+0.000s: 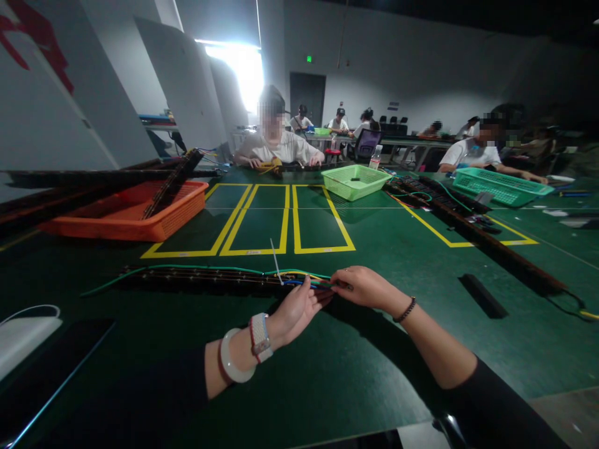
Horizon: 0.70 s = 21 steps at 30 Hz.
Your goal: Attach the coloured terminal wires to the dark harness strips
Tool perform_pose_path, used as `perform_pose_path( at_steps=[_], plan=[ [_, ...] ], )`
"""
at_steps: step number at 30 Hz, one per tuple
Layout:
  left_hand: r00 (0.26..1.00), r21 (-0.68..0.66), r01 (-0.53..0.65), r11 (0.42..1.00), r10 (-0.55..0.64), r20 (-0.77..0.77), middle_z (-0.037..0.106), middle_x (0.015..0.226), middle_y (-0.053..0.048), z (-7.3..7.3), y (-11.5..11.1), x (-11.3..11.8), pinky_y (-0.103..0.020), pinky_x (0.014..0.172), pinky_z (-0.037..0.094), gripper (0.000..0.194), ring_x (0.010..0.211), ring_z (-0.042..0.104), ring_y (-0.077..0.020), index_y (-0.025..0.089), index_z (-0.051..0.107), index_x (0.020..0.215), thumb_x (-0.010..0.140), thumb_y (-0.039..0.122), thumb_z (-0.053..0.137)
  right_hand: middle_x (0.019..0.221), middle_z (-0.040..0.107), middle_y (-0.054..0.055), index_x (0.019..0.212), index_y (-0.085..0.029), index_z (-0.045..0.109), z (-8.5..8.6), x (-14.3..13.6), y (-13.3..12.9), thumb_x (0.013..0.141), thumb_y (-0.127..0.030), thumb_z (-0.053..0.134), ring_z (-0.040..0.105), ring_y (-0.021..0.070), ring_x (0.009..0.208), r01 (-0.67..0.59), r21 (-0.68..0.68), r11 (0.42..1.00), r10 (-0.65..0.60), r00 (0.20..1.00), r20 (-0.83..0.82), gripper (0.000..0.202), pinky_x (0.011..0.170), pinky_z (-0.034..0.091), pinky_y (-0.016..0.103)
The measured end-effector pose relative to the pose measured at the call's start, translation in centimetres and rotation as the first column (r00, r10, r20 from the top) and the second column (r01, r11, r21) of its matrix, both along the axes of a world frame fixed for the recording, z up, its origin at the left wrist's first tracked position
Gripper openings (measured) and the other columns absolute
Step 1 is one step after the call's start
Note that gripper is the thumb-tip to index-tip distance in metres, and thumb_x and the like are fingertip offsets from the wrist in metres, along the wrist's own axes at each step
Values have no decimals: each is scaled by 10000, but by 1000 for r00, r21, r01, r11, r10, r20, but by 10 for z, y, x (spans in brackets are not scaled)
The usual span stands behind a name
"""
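A long dark strip with metal contacts lies across the green table in front of me. Along it runs a green wire, its loose end reaching past the strip on the left. Yellow and blue wires show near the strip's right end. My left hand is under that end, thumb up against the wires, fingers closed around it. With fingers pinched, my right hand holds the wire ends just beside it. A white cable tie sticks up from the wires left of my hands.
An orange basket with dark strips stands at left. Farther back are a light green basket and a teal basket. A long strip and a short black piece lie right. A person sits opposite.
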<state>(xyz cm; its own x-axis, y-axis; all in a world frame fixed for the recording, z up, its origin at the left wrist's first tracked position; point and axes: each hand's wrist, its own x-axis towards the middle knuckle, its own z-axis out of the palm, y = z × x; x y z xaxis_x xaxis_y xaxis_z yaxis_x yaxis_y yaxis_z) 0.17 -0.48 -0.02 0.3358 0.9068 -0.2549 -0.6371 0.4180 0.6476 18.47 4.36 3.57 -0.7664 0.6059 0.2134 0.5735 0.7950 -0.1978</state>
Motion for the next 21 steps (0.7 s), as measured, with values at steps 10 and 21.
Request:
perform_pose_path(
  at_steps=[10,21],
  plan=[
    [998,31,6,999,-4,-56,648,822,-127,3,-4,-1,-411,915,439,336,877,627,-202,100,589,793,915,369,428,833,610,64,983,-161,652,-13,0,8,930,-196,475,558,151,772,92,185,978,-74,992,-104,187,678,420,248],
    [998,31,20,999,-18,-64,647,794,-117,3,-4,-3,-361,815,474,397,804,630,-190,102,599,758,922,400,395,859,626,79,1074,-156,614,-14,-2,7,942,-302,463,561,176,802,86,228,970,-68,994,-84,249,723,423,293]
  ],
)
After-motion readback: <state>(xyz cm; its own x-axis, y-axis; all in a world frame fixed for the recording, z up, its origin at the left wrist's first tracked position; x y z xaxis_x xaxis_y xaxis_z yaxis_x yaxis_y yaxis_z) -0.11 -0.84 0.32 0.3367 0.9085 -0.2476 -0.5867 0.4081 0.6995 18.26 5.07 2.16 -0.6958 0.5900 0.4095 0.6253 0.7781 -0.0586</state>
